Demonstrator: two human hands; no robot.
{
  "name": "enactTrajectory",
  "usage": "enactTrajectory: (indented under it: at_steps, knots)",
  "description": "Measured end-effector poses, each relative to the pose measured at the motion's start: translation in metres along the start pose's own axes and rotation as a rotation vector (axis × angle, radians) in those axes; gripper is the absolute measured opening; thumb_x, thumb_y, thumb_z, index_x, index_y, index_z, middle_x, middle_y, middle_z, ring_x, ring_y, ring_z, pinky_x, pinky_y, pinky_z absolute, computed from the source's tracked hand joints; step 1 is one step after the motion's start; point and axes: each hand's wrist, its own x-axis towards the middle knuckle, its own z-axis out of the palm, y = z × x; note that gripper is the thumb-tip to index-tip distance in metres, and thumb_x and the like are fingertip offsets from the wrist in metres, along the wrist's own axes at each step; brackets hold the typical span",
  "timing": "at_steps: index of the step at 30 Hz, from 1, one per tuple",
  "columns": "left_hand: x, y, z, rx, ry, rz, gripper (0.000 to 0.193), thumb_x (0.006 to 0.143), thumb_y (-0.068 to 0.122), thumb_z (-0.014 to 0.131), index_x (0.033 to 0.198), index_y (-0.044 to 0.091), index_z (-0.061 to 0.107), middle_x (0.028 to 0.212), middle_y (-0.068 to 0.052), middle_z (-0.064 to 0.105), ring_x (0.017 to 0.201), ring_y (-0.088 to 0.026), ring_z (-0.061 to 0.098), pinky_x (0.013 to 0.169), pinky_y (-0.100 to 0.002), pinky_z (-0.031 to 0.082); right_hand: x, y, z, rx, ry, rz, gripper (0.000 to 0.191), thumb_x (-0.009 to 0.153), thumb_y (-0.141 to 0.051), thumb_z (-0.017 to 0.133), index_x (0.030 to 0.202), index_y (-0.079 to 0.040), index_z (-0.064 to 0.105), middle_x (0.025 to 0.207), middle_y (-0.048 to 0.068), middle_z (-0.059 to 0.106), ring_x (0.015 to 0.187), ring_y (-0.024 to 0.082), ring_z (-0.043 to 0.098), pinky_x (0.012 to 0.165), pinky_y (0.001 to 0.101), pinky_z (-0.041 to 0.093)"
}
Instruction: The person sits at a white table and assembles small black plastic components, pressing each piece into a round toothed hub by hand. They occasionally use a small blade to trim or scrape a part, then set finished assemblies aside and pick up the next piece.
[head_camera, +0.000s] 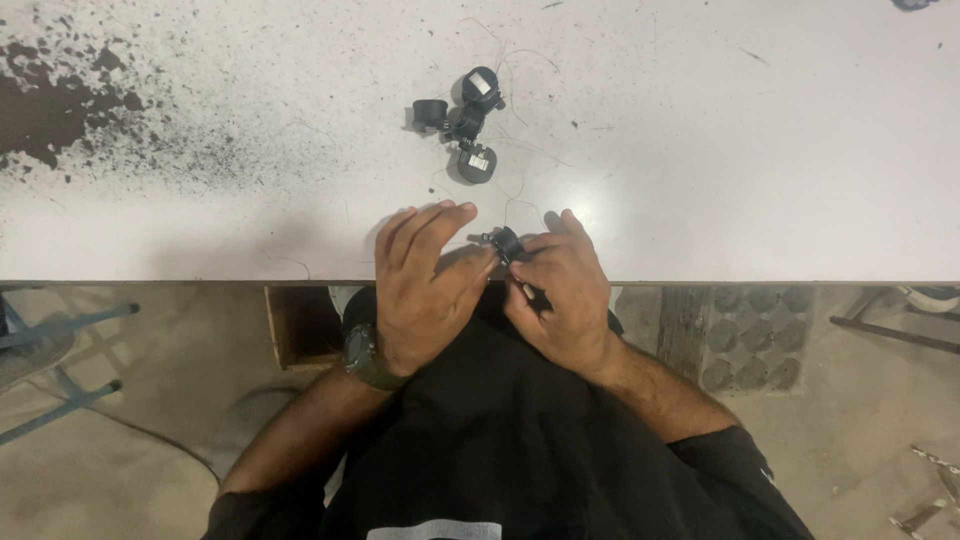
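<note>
Both hands are meeting at the near edge of the white bench, just below the centre of the frame. The right hand is curling its fingers around a small black part, pinching it between thumb and fingertips, with a thin light-coloured piece showing under the thumb. The left hand, wearing a dark wristwatch, is touching the same part from the left with its thumb tip, while its other fingers are lifting loosely spread above the bench.

Well apart from the hands, toward the upper centre of the frame, a cluster of similar small black parts is lying on the bench, with fine wires trailing from it. A dark speckled stain is spreading across the bench in the upper left.
</note>
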Motion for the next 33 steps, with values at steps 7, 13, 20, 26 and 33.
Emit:
enactTrajectory:
  at_steps: [7, 13, 20, 26, 33]
  knots:
    - [0.002, 0.001, -0.002, -0.048, -0.08, -0.08, 0.011, 0.089, 0.012, 0.079, 0.099, 0.012, 0.074, 0.126, 0.0, 0.068, 0.13, -0.023, 0.056, 0.118, -0.05, 0.034, -0.01, 0.008, 0.003, -0.031, 0.013, -0.087, 0.037, 0.078, 0.006, 0.077, 0.107, -0.006, 0.058, 0.094, 0.009, 0.065, 0.112, 0.035, 0.069, 0.122, 0.0629, 0.028]
    - [0.004, -0.001, -0.004, -0.088, -0.126, -0.104, 0.008, 0.091, 0.011, 0.077, 0.098, 0.011, 0.073, 0.123, 0.0, 0.071, 0.129, -0.021, 0.058, 0.117, -0.05, 0.033, -0.014, 0.01, 0.007, -0.011, -0.013, -0.156, 0.038, 0.082, 0.009, 0.078, 0.11, -0.007, 0.057, 0.096, 0.008, 0.066, 0.114, 0.031, 0.071, 0.126, 0.0605, 0.027]
    - [0.002, -0.002, -0.006, -0.119, -0.142, -0.116, 0.007, 0.091, 0.011, 0.075, 0.098, 0.01, 0.073, 0.122, 0.001, 0.071, 0.128, -0.021, 0.059, 0.117, -0.05, 0.032, -0.008, 0.003, 0.01, -0.103, 0.017, -0.108, 0.029, 0.081, 0.01, 0.079, 0.099, -0.006, 0.064, 0.092, 0.006, 0.067, 0.108, 0.026, 0.071, 0.126, 0.0578, 0.027]
    - [0.003, -0.002, -0.006, -0.105, -0.118, -0.112, 0.01, 0.092, 0.012, 0.074, 0.102, 0.011, 0.07, 0.122, -0.004, 0.07, 0.129, -0.024, 0.058, 0.117, -0.052, 0.031, -0.006, 0.008, 0.005, -0.061, -0.014, -0.094, 0.031, 0.082, 0.01, 0.077, 0.106, -0.006, 0.065, 0.101, 0.008, 0.067, 0.115, 0.028, 0.068, 0.128, 0.0606, 0.025]
    - [0.002, -0.001, 0.0, -0.033, -0.072, -0.114, 0.018, 0.091, 0.008, 0.076, 0.106, 0.01, 0.065, 0.11, -0.002, 0.073, 0.124, -0.023, 0.063, 0.119, -0.051, 0.032, 0.005, 0.011, -0.018, -0.221, 0.047, 0.018, 0.04, 0.08, 0.011, 0.069, 0.113, -0.013, 0.07, 0.101, 0.006, 0.06, 0.122, 0.03, 0.06, 0.131, 0.0616, 0.016]
